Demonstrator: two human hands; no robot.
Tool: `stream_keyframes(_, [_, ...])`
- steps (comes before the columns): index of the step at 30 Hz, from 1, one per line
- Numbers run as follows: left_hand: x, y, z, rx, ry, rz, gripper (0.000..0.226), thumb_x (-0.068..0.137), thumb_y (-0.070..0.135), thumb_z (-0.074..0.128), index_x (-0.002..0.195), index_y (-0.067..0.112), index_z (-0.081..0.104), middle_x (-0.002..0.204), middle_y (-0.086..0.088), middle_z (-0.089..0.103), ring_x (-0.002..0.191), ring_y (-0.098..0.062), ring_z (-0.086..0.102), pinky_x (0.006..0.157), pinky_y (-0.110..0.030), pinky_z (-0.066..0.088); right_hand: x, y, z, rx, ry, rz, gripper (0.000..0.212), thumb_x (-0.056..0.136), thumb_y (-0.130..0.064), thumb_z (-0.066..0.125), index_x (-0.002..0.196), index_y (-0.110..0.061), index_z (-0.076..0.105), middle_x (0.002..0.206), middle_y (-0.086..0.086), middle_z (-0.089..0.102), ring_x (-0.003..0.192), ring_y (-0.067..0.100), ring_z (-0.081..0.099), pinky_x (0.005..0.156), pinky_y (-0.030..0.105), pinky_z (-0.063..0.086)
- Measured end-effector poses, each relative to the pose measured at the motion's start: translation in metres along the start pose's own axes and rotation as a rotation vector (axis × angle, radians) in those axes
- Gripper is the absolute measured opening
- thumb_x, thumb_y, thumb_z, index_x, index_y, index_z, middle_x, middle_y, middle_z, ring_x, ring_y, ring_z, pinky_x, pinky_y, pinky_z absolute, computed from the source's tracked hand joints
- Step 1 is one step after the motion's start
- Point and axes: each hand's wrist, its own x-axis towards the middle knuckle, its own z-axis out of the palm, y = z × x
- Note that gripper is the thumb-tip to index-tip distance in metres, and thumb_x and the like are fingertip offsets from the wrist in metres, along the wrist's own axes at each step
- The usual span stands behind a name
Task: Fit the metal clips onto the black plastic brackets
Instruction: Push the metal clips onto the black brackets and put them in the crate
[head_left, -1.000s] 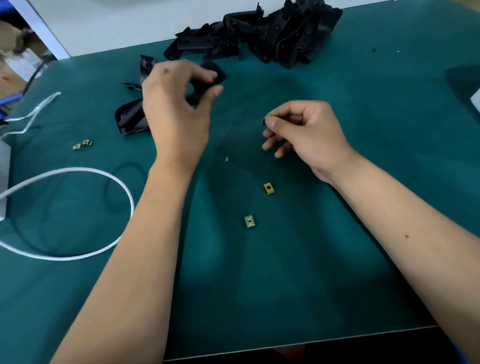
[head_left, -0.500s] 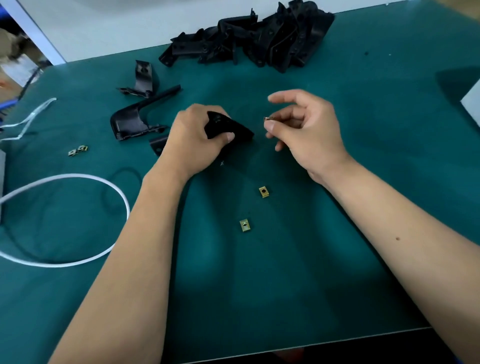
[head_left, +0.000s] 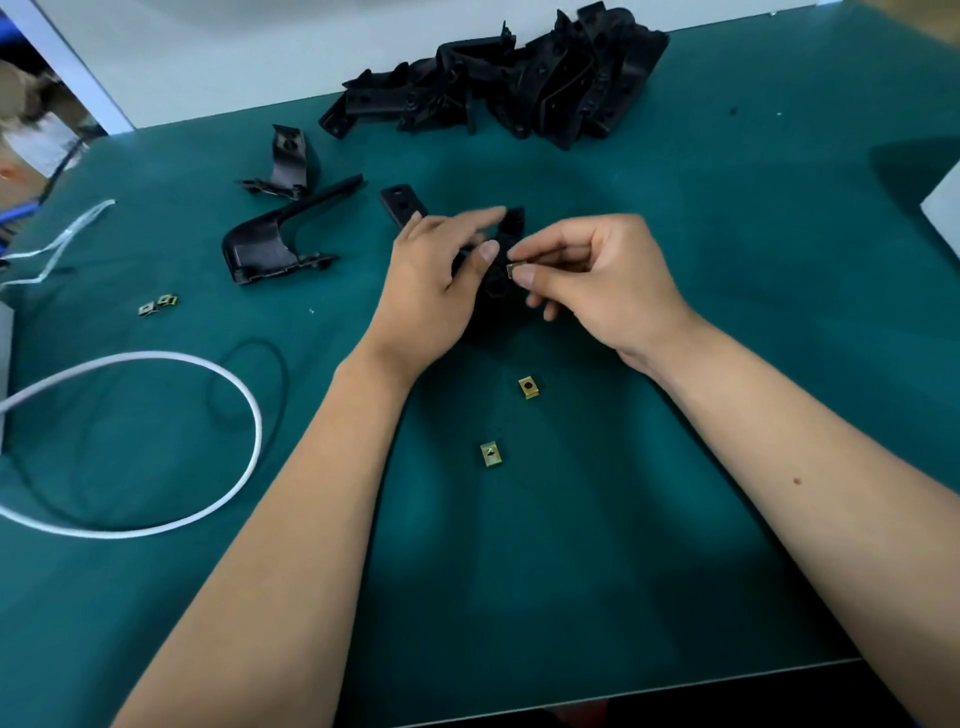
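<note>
My left hand (head_left: 434, 283) grips a black plastic bracket (head_left: 498, 291) at the middle of the green table; one end of the bracket sticks out beyond my fingers. My right hand (head_left: 597, 275) pinches a small brass-coloured metal clip (head_left: 511, 269) between thumb and forefinger, right against the bracket. Two loose clips lie on the mat below my hands, one nearer them (head_left: 529, 387) and one closer to me (head_left: 490, 454). Two more clips (head_left: 158, 304) lie at the left.
A pile of black brackets (head_left: 519, 88) sits at the table's far edge. Two separate brackets, a long one (head_left: 280, 239) and a smaller one (head_left: 285, 161), lie left of my hands. A white cable (head_left: 228, 384) loops across the left side. A white object (head_left: 943, 208) sits at the right edge.
My left hand has carried the bracket from the left group to the table's middle. My right hand has brought the clip up against it.
</note>
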Motion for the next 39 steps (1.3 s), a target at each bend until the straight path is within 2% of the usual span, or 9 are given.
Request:
stream_keyframes(1, [-0.001, 0.001, 0.001, -0.044, 0.004, -0.023, 0.036, 0.103, 0.017, 0.058, 0.138, 0.011, 0.063, 0.118, -0.001, 0.071, 0.12, -0.021, 0.06, 0.119, -0.024, 0.027, 0.001, 0.0, 0.0, 0.027, 0.034, 0.015, 0.011, 0.087, 0.0, 0.079, 0.095, -0.007, 0.077, 0.075, 0.007, 0.076, 0.061, 0.017, 0.069, 0.052, 0.023, 0.052])
stream_keyframes(3, [-0.003, 0.002, -0.001, -0.118, 0.017, -0.05, 0.036, 0.101, 0.018, 0.061, 0.137, 0.013, 0.062, 0.108, 0.005, 0.07, 0.114, -0.015, 0.062, 0.118, -0.044, 0.036, 0.003, -0.001, -0.003, 0.102, 0.129, 0.054, 0.01, 0.087, 0.0, 0.079, 0.096, -0.003, 0.075, 0.079, 0.014, 0.077, 0.062, 0.018, 0.07, 0.053, 0.023, 0.052])
stream_keyframes(5, [-0.003, 0.003, -0.002, -0.154, 0.029, -0.054, 0.039, 0.099, 0.019, 0.063, 0.138, 0.012, 0.059, 0.102, 0.009, 0.069, 0.11, -0.009, 0.063, 0.116, -0.052, 0.038, 0.005, -0.001, -0.005, 0.172, 0.184, 0.094, 0.008, 0.088, 0.001, 0.077, 0.095, -0.002, 0.075, 0.083, 0.016, 0.077, 0.063, 0.018, 0.071, 0.054, 0.023, 0.053])
stream_keyframes(8, [-0.002, 0.006, 0.001, -0.183, 0.053, -0.061, 0.046, 0.098, 0.021, 0.067, 0.141, 0.011, 0.056, 0.103, 0.012, 0.069, 0.112, -0.005, 0.063, 0.119, -0.048, 0.035, 0.006, -0.001, -0.005, 0.202, 0.204, 0.113, 0.007, 0.088, 0.002, 0.076, 0.094, -0.002, 0.076, 0.081, 0.012, 0.078, 0.063, 0.019, 0.071, 0.054, 0.024, 0.053])
stream_keyframes(11, [-0.002, 0.007, 0.004, -0.179, 0.044, -0.028, 0.043, 0.098, 0.019, 0.067, 0.139, 0.008, 0.06, 0.103, 0.006, 0.072, 0.108, -0.005, 0.065, 0.127, -0.048, 0.02, 0.006, -0.001, -0.004, 0.212, 0.21, 0.111, 0.006, 0.087, 0.002, 0.077, 0.093, -0.002, 0.076, 0.08, 0.012, 0.077, 0.063, 0.019, 0.071, 0.054, 0.024, 0.053])
stream_keyframes(14, [-0.001, 0.005, 0.004, -0.194, 0.039, -0.034, 0.044, 0.097, 0.016, 0.068, 0.139, 0.008, 0.061, 0.106, 0.004, 0.071, 0.11, -0.006, 0.066, 0.129, -0.043, 0.015, 0.006, -0.001, -0.006, 0.243, 0.208, 0.119, 0.006, 0.087, 0.001, 0.078, 0.092, -0.003, 0.076, 0.082, 0.014, 0.077, 0.064, 0.02, 0.071, 0.055, 0.025, 0.053])
stream_keyframes(20, [-0.001, 0.008, 0.005, -0.187, 0.019, -0.02, 0.044, 0.096, 0.014, 0.069, 0.139, 0.009, 0.062, 0.108, 0.002, 0.071, 0.115, -0.016, 0.065, 0.129, -0.041, 0.015, 0.007, -0.001, -0.009, 0.281, 0.209, 0.126, 0.007, 0.089, 0.003, 0.075, 0.093, -0.002, 0.076, 0.084, 0.013, 0.077, 0.066, 0.019, 0.07, 0.057, 0.024, 0.052])
stream_keyframes(39, [-0.002, 0.009, 0.004, -0.154, 0.006, 0.011, 0.045, 0.096, 0.015, 0.069, 0.14, 0.009, 0.061, 0.108, 0.002, 0.069, 0.114, -0.018, 0.064, 0.126, -0.034, 0.014, 0.007, -0.001, -0.01, 0.28, 0.202, 0.141, 0.008, 0.086, 0.004, 0.076, 0.09, -0.004, 0.076, 0.079, 0.012, 0.075, 0.066, 0.018, 0.068, 0.059, 0.024, 0.053])
